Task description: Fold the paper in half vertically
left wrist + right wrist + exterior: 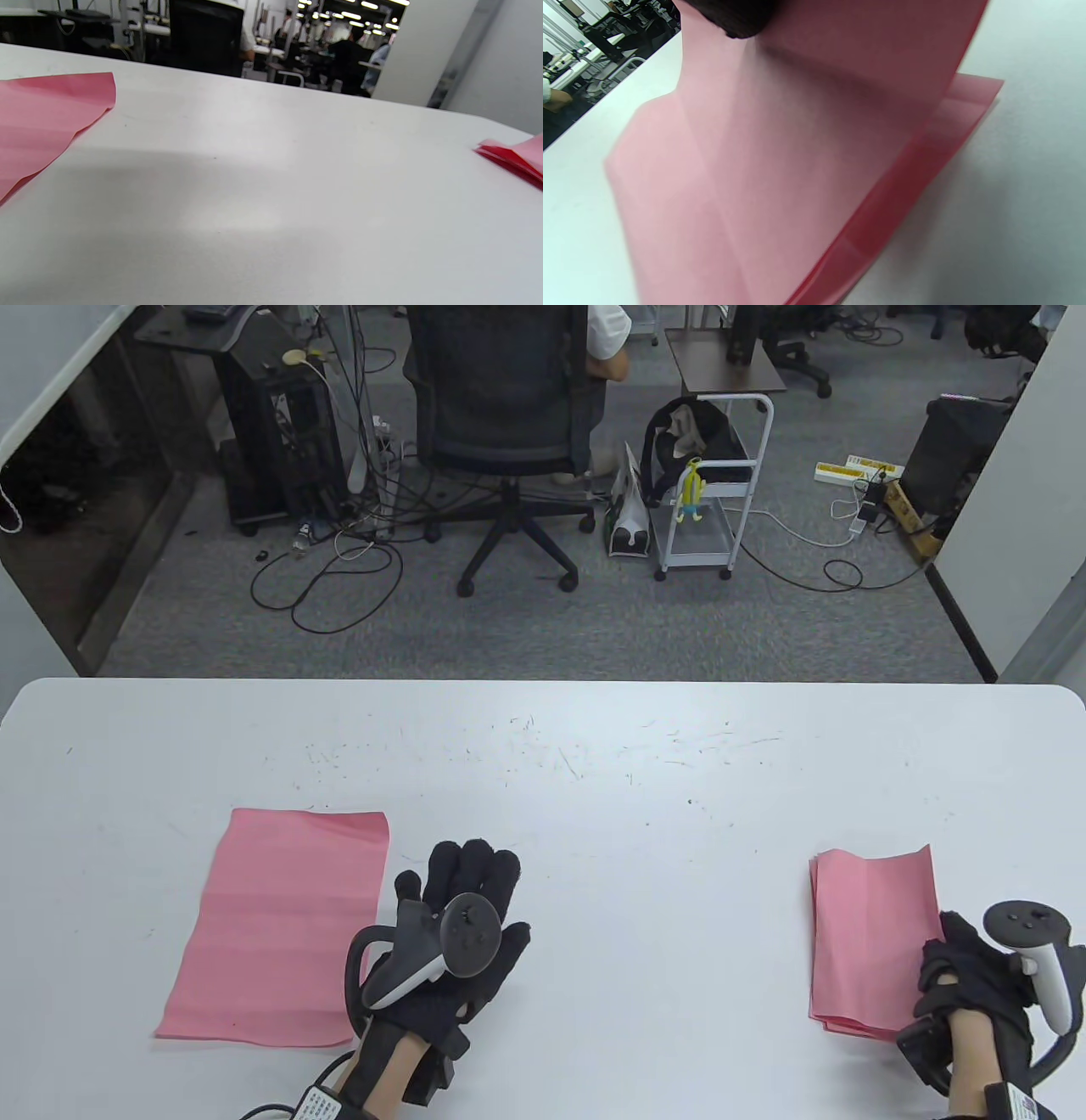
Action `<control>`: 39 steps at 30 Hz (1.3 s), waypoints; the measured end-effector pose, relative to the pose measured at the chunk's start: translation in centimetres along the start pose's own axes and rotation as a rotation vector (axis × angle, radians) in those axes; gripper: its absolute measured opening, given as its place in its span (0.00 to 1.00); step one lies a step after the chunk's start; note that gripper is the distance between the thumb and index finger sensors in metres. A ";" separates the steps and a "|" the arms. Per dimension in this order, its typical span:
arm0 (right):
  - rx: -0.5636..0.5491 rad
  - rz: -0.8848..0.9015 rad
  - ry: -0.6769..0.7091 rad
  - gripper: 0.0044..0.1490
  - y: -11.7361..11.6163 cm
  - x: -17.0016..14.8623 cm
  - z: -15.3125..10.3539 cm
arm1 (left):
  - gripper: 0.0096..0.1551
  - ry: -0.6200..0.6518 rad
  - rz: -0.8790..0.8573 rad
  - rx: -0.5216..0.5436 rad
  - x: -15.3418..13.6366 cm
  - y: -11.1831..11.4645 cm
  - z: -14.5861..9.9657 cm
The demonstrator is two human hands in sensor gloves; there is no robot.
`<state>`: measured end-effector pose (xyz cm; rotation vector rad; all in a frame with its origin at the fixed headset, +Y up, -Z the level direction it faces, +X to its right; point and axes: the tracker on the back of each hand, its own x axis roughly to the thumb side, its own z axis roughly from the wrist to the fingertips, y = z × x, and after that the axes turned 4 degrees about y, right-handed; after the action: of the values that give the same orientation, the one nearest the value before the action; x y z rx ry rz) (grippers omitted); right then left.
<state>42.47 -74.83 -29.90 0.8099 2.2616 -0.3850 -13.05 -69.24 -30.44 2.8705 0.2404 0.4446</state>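
Observation:
A flat pink sheet (280,925) lies on the white table (594,780) at the front left; its corner shows in the left wrist view (42,114). My left hand (471,874) rests flat and open on the table just right of this sheet, holding nothing. A stack of folded pink paper (870,942) lies at the front right and shows at the edge of the left wrist view (517,159). My right hand (954,967) grips the stack's right edge. In the right wrist view a gloved fingertip (734,17) holds the top sheet (806,140) raised off the stack.
The table's far edge runs across the middle of the table view. Beyond it stand an office chair (505,415), a white cart (713,492) and floor cables. Bare tabletop lies between the two papers.

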 end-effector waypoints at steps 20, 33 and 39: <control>-0.070 -0.203 0.302 0.44 -3.0 12.2 -7.3 | 0.47 -0.028 -0.027 0.051 -1.0 -0.5 -0.1; 0.148 -0.306 0.760 0.47 -12.1 21.5 -16.8 | 0.47 -0.040 -0.029 0.039 -1.4 -0.1 0.1; 0.090 -0.482 0.823 0.47 -16.2 22.9 -19.7 | 0.47 -0.045 -0.021 0.033 -1.2 -0.2 0.1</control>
<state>9.01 -67.68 -31.10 0.4944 3.2483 -0.4199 -14.20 -69.27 -30.90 2.9036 0.2718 0.3750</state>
